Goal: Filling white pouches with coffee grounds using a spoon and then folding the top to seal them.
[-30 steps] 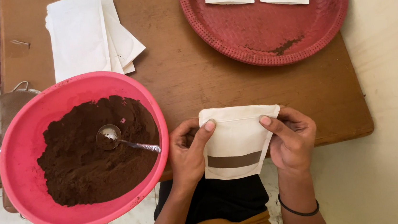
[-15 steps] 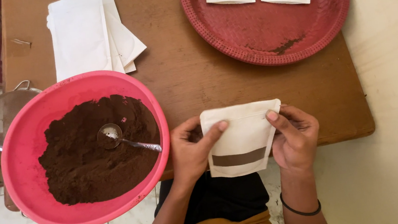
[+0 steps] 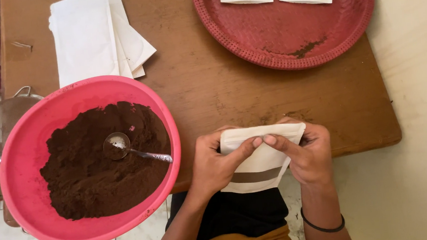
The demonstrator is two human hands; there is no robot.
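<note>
Fingers of the left hand (image 3: 216, 161) and right hand (image 3: 306, 152) are pinched on the top edge of a white pouch (image 3: 259, 158). It is held at the table (image 3: 210, 84) edge, beside a pink bowl (image 3: 27, 167) of brown powder (image 3: 95, 176).

White pouch (image 3: 258, 162), brown band — white pouches on red tray (image 3: 289, 41), stack (image 3: 93, 38).

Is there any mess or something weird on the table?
A little. Some dark powder is spilled on the red tray, near its front rim below the white pouches. The spoon lies in the brown powder in the pink bowl, and that bowl hangs over the table's edge. Both hands pinch the white pouch at its top.
</note>
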